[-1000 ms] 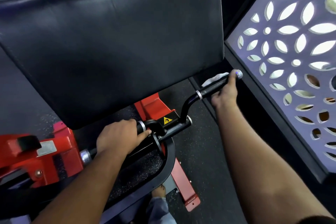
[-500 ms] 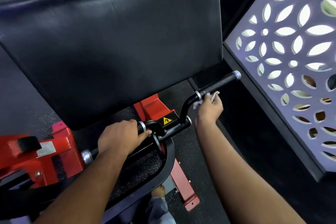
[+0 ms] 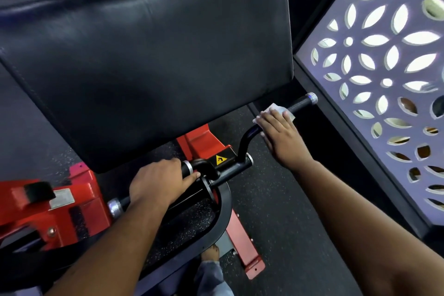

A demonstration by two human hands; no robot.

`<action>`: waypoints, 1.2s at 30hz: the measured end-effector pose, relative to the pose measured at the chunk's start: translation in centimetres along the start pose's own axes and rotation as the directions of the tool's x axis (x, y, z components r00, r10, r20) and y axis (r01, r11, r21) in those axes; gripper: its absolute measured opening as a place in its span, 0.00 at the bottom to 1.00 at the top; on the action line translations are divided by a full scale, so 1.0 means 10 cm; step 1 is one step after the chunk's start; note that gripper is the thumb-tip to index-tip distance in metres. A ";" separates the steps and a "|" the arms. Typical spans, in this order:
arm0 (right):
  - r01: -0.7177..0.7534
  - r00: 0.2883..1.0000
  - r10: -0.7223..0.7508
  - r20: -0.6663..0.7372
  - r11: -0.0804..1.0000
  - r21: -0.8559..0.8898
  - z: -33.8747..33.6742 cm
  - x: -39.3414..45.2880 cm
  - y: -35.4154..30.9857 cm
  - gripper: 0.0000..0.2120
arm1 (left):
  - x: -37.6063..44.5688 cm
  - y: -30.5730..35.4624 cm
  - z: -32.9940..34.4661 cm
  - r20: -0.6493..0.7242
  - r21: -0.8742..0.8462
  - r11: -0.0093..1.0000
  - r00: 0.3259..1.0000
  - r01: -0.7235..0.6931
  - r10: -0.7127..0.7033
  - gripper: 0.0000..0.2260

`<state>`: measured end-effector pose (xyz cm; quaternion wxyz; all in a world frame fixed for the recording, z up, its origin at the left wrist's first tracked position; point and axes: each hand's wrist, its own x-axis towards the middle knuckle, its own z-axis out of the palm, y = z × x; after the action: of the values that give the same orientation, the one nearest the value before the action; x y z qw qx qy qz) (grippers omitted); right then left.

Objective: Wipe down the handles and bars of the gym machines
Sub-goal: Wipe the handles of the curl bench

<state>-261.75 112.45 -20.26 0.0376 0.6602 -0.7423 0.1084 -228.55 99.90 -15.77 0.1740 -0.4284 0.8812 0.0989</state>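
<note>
Right grip (image 3: pixel 298 104): black, long axis slanting up and rightward, chrome cap aimed at the lattice screen (image 3: pixel 384 74). Wrapped at its lower end in a white cloth (image 3: pixel 276 110), pressed down by the right hand (image 3: pixel 281 134), fingers laid flat and extended over cloth and bar. Down the curved neck to the crossbar (image 3: pixel 230 170), yellow warning sticker (image 3: pixel 219 160) just above. Left grip (image 3: pixel 120 203) running down and left, clenched in the left hand (image 3: pixel 158 185), fingers curled shut around it. Big black pad (image 3: pixel 144 67) tilted above. Red frame (image 3: pixel 60 209) at left. Speckled dark rubber floor (image 3: pixel 276 211) underneath; bare foot (image 3: pixel 211 252) at bottom.
</note>
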 end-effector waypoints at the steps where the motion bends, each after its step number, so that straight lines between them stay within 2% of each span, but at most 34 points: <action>1: 0.011 1.000 -0.009 0.030 0.999 -0.049 -0.04 -0.01 0.06 0.21 | 0.00 0.00 0.00 -0.003 -0.001 1.000 1.000 0.002 -0.002 0.29; 3: -0.159 0.986 0.165 0.039 0.978 -0.132 -0.14 0.05 0.29 0.30 | 0.00 0.01 0.01 -0.011 -0.005 1.000 1.000 0.003 -0.003 0.29; 5: -0.325 0.940 0.338 0.054 0.930 -0.174 -0.20 0.12 0.40 0.39 | 0.00 0.00 0.01 -0.016 -0.008 1.000 1.000 0.007 -0.007 0.29; 6: -0.325 0.937 0.341 0.070 0.929 -0.180 -0.18 0.12 0.36 0.44 | 0.00 -0.01 0.00 -0.013 -0.013 1.000 1.000 0.011 -0.012 0.28; 7: -0.265 0.955 0.284 0.082 0.946 -0.187 -0.14 0.11 0.27 0.46 | 0.00 0.00 -0.01 -0.010 -0.020 1.000 1.000 0.013 -0.014 0.28; 8: -0.167 0.978 0.188 0.094 0.966 -0.200 -0.11 0.07 0.17 0.43 | -0.01 0.00 -0.01 -0.008 -0.025 1.000 1.000 0.013 -0.013 0.28; 10: 0.040 0.995 -0.022 0.100 0.982 -0.187 -0.08 0.00 0.08 0.30 | -0.01 0.02 -0.02 -0.008 -0.027 1.000 1.000 0.009 -0.009 0.28; 12: 0.105 0.991 -0.093 0.096 0.986 -0.129 -0.17 0.01 0.18 0.23 | -0.01 0.02 -0.01 -0.008 -0.026 1.000 1.000 0.011 -0.011 0.27; 14: 0.079 0.993 -0.075 0.094 0.996 -0.048 -0.26 0.03 0.22 0.22 | 0.03 0.02 0.02 -0.011 -0.024 1.000 1.000 0.001 -0.002 0.28; 16: -0.024 1.000 0.021 0.023 0.994 0.103 -0.31 0.02 0.06 0.19 | 0.04 0.00 0.04 0.001 -0.033 0.999 1.000 -0.020 0.020 0.29; 18: -0.131 0.987 0.152 -0.049 0.946 0.297 -0.31 -0.03 -0.40 0.22 | -0.01 -0.05 0.05 0.013 -0.051 0.997 0.998 -0.062 0.063 0.28; 19: -0.161 0.980 0.193 -0.042 0.906 0.390 -0.29 -0.04 -0.69 0.25 | -0.06 -0.11 0.04 -0.001 -0.043 0.995 0.996 -0.084 0.085 0.27; 21: -0.188 0.973 0.229 -0.018 0.838 0.512 -0.18 -0.07 -1.28 0.27 | -0.21 -0.28 0.04 -0.036 0.017 0.995 0.994 -0.099 0.099 0.26; 24: -0.205 0.972 0.229 0.044 0.751 0.628 0.05 -0.05 -2.10 0.23 | -0.56 -0.66 0.13 -0.054 0.058 0.997 0.997 -0.054 0.057 0.27; 27: -0.177 0.984 0.144 0.103 0.807 0.564 0.22 -0.02 -2.74 0.19 | -0.83 -0.92 0.19 -0.131 0.101 0.994 0.989 -0.050 0.063 0.27; 29: -0.044 0.998 0.012 0.068 0.870 0.491 0.26 -0.05 -2.96 0.21 | -0.90 -0.97 0.19 -0.149 0.115 0.992 0.986 -0.054 0.070 0.27; 31: 0.144 0.981 -0.185 0.062 0.901 0.408 0.26 -0.10 -2.93 0.24 | -0.92 -0.93 0.19 -0.150 0.119 0.991 0.986 -0.053 0.071 0.26; 32: 0.192 0.972 -0.226 0.059 0.916 0.354 0.28 -0.11 -2.84 0.24 | -0.93 -0.91 0.20 -0.157 0.113 0.992 0.985 -0.048 0.065 0.24; 33: 0.174 0.978 -0.201 0.059 0.934 0.311 0.31 -0.11 -2.72 0.24 | -0.93 -0.91 0.22 -0.168 0.095 0.995 0.984 -0.041 0.057 0.22; 36: -0.027 0.999 0.016 0.041 0.956 0.292 0.34 -0.14 -2.49 0.23 | -0.99 -0.95 0.32 -0.187 0.045 0.998 0.981 -0.044 0.052 0.22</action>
<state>-236.64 110.47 -21.08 -0.0758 0.6523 -0.7258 0.2050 -214.66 102.23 -15.08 0.0960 -0.4109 0.9056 0.0442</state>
